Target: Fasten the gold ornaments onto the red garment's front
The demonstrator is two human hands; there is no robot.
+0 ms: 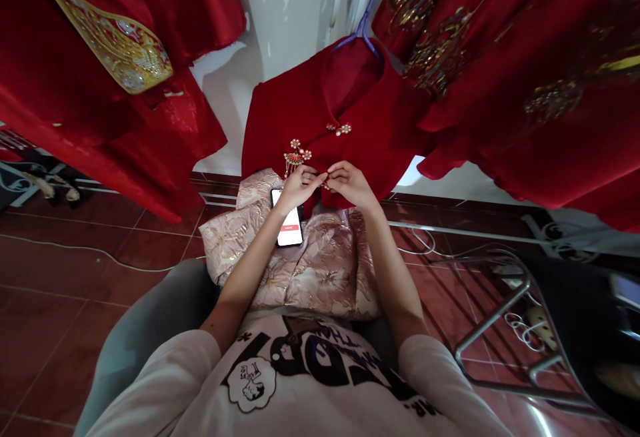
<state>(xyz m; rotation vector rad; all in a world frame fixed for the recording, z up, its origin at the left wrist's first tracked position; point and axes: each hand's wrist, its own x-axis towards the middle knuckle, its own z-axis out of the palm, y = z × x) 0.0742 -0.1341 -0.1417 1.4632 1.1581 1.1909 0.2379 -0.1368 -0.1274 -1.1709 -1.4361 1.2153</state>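
Note:
A red velvet jacket (390, 117) with a V-shaped neck hangs in front of me on a purple hanger (367, 23). Both hands meet at its lower front edge, fingertips almost touching. My left hand (301, 187) is closed in a pinch, and my right hand (351, 185) pinches from the other side. Between them a bit of a beaded flower button (326, 185) shows; the fingers hide the rest. Higher on the front sits another flower button (343, 129). Just above my left hand is a fan-shaped brooch (294, 158) with dangling beads.
Pink brocade fabric (320, 270) covers my lap, with a lit phone (289, 233) lying on it under my left forearm. Red embroidered garments (140, 57) hang on both sides. A metal-framed chair (540, 330) stands at right, and white cables (115, 260) run over the tiled floor.

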